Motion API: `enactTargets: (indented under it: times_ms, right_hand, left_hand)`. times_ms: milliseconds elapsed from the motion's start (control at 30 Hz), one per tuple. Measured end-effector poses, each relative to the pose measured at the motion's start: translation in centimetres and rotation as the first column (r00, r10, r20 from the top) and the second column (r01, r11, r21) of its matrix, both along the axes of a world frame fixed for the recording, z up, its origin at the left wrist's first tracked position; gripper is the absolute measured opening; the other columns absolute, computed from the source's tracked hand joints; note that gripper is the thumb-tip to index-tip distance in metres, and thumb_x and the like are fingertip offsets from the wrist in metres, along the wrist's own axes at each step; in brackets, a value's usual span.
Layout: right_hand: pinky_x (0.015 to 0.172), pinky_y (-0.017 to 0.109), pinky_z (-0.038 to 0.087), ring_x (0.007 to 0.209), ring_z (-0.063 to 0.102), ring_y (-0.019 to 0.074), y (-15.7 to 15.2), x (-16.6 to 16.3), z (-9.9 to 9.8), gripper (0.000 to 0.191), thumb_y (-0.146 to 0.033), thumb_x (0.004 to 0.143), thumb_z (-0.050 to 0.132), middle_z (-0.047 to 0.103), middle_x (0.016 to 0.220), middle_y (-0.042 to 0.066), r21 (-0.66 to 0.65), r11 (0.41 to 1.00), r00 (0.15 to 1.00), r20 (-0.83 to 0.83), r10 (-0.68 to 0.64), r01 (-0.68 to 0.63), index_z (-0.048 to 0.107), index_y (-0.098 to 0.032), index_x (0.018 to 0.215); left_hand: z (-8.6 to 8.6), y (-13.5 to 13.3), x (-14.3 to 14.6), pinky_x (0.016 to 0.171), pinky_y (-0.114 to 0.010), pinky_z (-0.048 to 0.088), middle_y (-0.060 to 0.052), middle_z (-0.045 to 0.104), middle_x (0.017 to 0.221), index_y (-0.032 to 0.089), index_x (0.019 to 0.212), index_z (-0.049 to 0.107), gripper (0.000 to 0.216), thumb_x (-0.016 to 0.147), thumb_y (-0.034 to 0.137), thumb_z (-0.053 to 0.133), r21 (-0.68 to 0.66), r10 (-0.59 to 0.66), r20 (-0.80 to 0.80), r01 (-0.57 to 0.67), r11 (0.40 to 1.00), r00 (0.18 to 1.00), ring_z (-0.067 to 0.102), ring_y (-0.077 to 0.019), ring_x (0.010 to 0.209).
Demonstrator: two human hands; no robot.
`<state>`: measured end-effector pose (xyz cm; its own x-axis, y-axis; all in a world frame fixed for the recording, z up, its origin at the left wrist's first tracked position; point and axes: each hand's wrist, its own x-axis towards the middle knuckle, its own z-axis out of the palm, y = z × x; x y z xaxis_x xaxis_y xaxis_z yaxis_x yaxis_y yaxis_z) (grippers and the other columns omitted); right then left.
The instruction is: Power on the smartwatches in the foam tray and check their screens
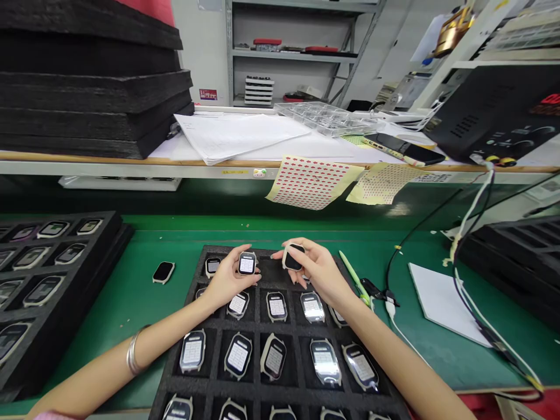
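Observation:
Between the thumb and fingers of my left hand (230, 274) is a smartwatch body with a lit white screen (247, 263). My right hand (321, 271) grips a second watch body with a dark screen (294, 257), its thumb lying over the face. Both hands are above the far rows of a black foam tray (256, 326). Strapless watches fill many of its square pockets, such as a lit watch (238, 355) in a middle row. My right hand and forearm hide some pockets. A lone dark watch (163, 272) lies on the green mat left of the tray.
Another foam tray of watches (41, 262) stands at left. On the right lie a green pen (350, 271), cables (396, 256) and a white pad (441, 300). A shelf (205, 169) across the back holds stacked black foam (96, 93), papers (245, 134), a phone (402, 149) and a black instrument (494, 111).

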<state>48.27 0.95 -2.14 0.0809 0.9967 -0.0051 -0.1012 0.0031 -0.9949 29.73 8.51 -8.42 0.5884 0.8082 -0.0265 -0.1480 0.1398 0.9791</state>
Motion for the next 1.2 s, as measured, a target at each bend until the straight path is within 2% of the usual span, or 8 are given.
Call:
enactTargets:
  times_ms: [67,167,367,500,700,900,1100,1200]
  right_hand:
    - [0.038,0.018,0.041,0.055,0.057,0.0116,-0.3,-0.1,0.0,0.037,-0.037,0.089,0.061,0.065,0.107,0.016,-0.045,0.996,0.991,-0.109,0.071,-0.076,0.051,-0.016,0.118]
    - [0.048,0.023,0.049,0.071,0.060,0.0158,-0.7,-0.1,-0.2,0.053,-0.033,0.089,0.062,0.058,0.121,0.016,-0.038,0.982,0.957,-0.237,0.169,-0.183,0.040,-0.022,0.135]
    - [0.050,0.020,0.049,0.064,0.060,0.0113,-1.1,0.3,-0.5,0.031,-0.026,0.089,0.064,0.064,0.107,0.010,0.044,0.977,0.945,-0.246,0.214,-0.210,0.058,-0.022,0.119]
    - [0.044,0.019,0.047,0.056,0.061,0.0111,-1.1,0.9,-0.7,0.042,-0.026,0.089,0.064,0.066,0.105,0.013,0.082,0.956,0.902,-0.320,0.291,-0.280,0.052,-0.023,0.129]
    - [0.042,0.017,0.044,0.052,0.059,0.0097,-0.9,1.6,-1.3,0.038,-0.026,0.090,0.063,0.066,0.105,0.017,0.127,0.941,0.848,-0.408,0.337,-0.313,0.055,-0.018,0.126]
    - [0.044,0.021,0.048,0.051,0.061,0.0116,-1.2,1.9,-1.5,0.037,-0.025,0.087,0.066,0.068,0.098,0.016,0.149,0.925,0.813,-0.444,0.377,-0.348,0.058,-0.016,0.122]
    - [0.045,0.023,0.048,0.050,0.061,0.0133,-2.3,1.7,-1.1,0.047,-0.030,0.081,0.074,0.068,0.094,0.016,0.148,0.917,0.780,-0.487,0.394,-0.370,0.058,-0.011,0.121]
    - [0.050,0.026,0.050,0.055,0.062,0.0150,-2.9,1.8,-1.2,0.056,-0.030,0.077,0.077,0.067,0.094,0.016,0.130,0.909,0.769,-0.494,0.406,-0.396,0.057,-0.007,0.124]
  left_hand:
    - [0.1,-0.1,0.0,0.062,-0.028,0.058,-0.006,0.059,0.099,0.019,0.120,0.046,0.061,0.067,0.017,0.075,0.010,0.015,-0.006,-0.015,1.000,1.000,0.063,-0.0204,0.088]
    - [0.4,-0.4,0.1,0.061,-0.027,0.059,-0.005,0.057,0.101,0.020,0.117,0.047,0.055,0.069,0.020,0.074,0.026,0.022,-0.001,-0.022,0.999,1.000,0.062,-0.0197,0.087]
    - [0.7,-0.9,0.0,0.063,-0.026,0.058,-0.006,0.059,0.101,0.020,0.117,0.046,0.051,0.072,0.019,0.071,0.036,-0.020,0.037,0.019,0.999,0.999,0.061,-0.0185,0.087]
    - [0.6,-0.8,0.0,0.063,-0.026,0.057,-0.006,0.061,0.102,0.020,0.118,0.045,0.047,0.076,0.018,0.068,0.061,-0.046,0.075,0.042,0.997,0.996,0.060,-0.0183,0.088]
    - [0.5,-0.8,0.1,0.062,-0.025,0.057,-0.006,0.061,0.099,0.020,0.118,0.045,0.044,0.079,0.018,0.065,0.075,-0.048,0.097,0.041,0.996,0.994,0.059,-0.0183,0.088]
    - [0.5,-0.9,-0.1,0.064,-0.025,0.057,-0.006,0.062,0.103,0.021,0.119,0.047,0.042,0.081,0.022,0.065,0.124,-0.031,0.067,0.022,0.992,0.997,0.060,-0.0173,0.086]
    - [0.3,-1.9,-0.2,0.062,-0.027,0.059,-0.008,0.065,0.108,0.021,0.118,0.051,0.052,0.074,0.034,0.074,0.041,0.019,0.010,-0.020,0.999,1.000,0.064,-0.0242,0.092]
    - [-0.7,-2.4,-0.6,0.061,-0.027,0.060,-0.008,0.067,0.109,0.022,0.122,0.052,0.060,0.070,0.041,0.075,0.002,0.085,-0.072,-0.085,0.996,0.994,0.065,-0.0288,0.095]
